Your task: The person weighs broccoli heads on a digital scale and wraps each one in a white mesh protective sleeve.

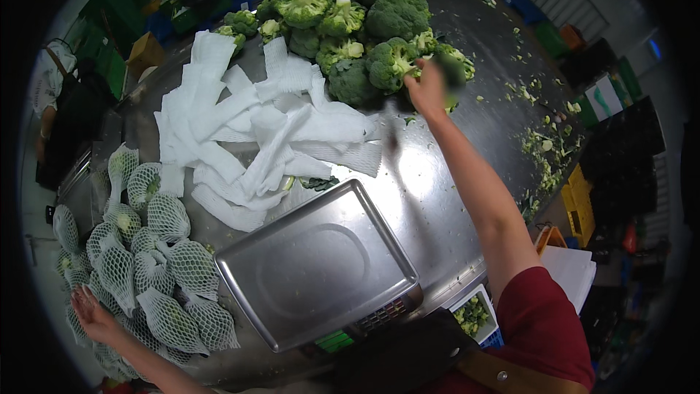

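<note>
our right hand point(429, 91) is at the near right edge of the broccoli pile point(397, 16), at a blurred broccoli head point(452, 71) just to its right. can't tell if we're gripping it; long axis is smeared out. our left hand point(93, 315), loosely open, nothing visible in it, is well apart, beside the netted broccoli heads point(171, 319). white mesh sleeves point(273, 128) lie between.

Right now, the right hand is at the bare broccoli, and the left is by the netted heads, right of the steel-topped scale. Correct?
Not quite: the netted heads lie left of the scale, as the head view shows. The right hand is at the bare broccoli and the left hand by the netted heads.
</note>
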{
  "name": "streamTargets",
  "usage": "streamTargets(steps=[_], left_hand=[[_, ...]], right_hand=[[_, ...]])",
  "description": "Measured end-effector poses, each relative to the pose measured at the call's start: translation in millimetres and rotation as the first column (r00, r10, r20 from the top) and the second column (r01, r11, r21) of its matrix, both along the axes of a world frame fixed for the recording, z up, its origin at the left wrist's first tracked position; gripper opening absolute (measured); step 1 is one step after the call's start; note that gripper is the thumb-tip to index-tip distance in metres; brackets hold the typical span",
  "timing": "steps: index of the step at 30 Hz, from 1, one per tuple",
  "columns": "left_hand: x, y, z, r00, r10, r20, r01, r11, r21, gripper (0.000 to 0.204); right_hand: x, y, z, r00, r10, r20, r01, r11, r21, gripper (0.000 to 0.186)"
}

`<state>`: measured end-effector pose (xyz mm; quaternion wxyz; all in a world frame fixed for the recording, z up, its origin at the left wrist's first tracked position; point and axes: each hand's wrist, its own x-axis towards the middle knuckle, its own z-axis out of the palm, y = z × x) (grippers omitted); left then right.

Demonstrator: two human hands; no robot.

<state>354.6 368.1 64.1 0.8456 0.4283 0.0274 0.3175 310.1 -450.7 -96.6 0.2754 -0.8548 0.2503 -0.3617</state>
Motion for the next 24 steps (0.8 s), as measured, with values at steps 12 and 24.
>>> streamTargets(steps=[12, 24], left_hand=[[-140, -364, -56, 0.64, -0.722, -0.261, 0.767, 0.618, 0.17, 0.062], [-194, -375, -58, 0.758, -0.457, -0.466, 0.634, 0.686, 0.357, 0.104]], right_hand=[[-47, 54, 29, 0.93, 0.173, 0.323, -0.342, 0.727, 0.595, 0.031], [-105, 193, 70, 0.566, 0.819, 0.092, -0.714, 0.432, 0.551, 0.018]])
